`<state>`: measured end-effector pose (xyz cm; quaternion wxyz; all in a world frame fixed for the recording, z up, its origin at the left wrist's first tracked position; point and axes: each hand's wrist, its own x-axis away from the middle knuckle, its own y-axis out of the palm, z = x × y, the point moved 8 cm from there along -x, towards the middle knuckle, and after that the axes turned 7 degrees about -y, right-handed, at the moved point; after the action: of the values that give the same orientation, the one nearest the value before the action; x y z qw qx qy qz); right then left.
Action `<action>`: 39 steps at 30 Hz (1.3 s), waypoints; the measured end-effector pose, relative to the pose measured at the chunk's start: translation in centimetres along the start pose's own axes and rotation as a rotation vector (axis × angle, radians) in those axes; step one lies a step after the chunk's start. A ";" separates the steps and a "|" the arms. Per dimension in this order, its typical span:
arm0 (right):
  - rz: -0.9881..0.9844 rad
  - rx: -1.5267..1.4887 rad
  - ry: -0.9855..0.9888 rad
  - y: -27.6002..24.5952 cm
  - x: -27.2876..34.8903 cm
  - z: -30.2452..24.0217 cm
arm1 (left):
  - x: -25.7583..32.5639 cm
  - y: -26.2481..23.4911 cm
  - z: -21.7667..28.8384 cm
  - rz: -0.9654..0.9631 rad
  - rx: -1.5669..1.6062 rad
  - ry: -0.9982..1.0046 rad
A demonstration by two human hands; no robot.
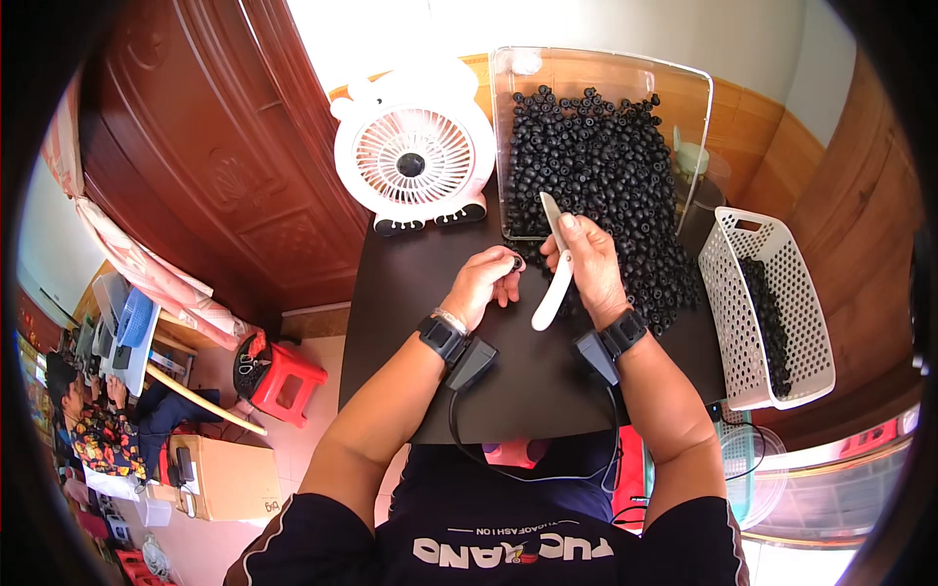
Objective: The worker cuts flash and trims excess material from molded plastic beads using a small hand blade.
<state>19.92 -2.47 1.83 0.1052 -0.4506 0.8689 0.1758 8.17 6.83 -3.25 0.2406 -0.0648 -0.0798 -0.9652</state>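
Observation:
My left hand (475, 283) pinches a small round black part (516, 263) between thumb and fingertips, over the dark table (391, 313). My right hand (592, 266) is closed around a knife (553, 295) with a white handle; its blade points up and away from me, the thumb lying along it. The knife is a little to the right of the held part, apart from it. Beyond both hands, a heap of small black hollow parts (586, 156) spills from a clear plastic bin (711, 107) onto the table, reaching past my right wrist.
A white animal-shaped fan (412, 164) stands at the far left of the table. At the right edge is a white perforated basket (796, 337) holding more black parts. A red stool (285, 383) and cardboard box (230, 479) are on the floor at left, near a seated person (98, 425).

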 end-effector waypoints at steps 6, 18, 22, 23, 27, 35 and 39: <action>-0.181 -0.175 0.035 3.5 1.6 0.0 | 0.9 1.7 1.0 -0.109 0.368 0.052; -0.107 -0.125 0.016 3.0 1.6 0.7 | 0.5 1.3 1.0 0.091 0.085 0.000; -0.042 -0.085 -0.003 2.3 1.3 0.8 | 0.4 1.2 0.9 0.030 0.004 0.085; -0.050 -0.111 0.003 2.6 1.4 0.6 | 0.4 1.2 1.0 0.020 -0.019 0.109; -0.078 -0.159 0.033 2.7 1.5 0.6 | 0.5 1.3 1.4 0.024 -0.020 0.144; 0.020 -0.077 -0.039 1.8 1.1 -0.3 | 1.1 1.8 2.3 -0.077 0.107 0.165; -0.026 -0.169 -0.069 2.6 1.4 -1.3 | 1.4 2.0 2.7 -0.091 0.176 0.174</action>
<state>16.95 -2.65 3.11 0.0989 -0.4627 0.8409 0.2626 8.14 4.91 -0.10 0.2072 0.0444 -0.1456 -0.9664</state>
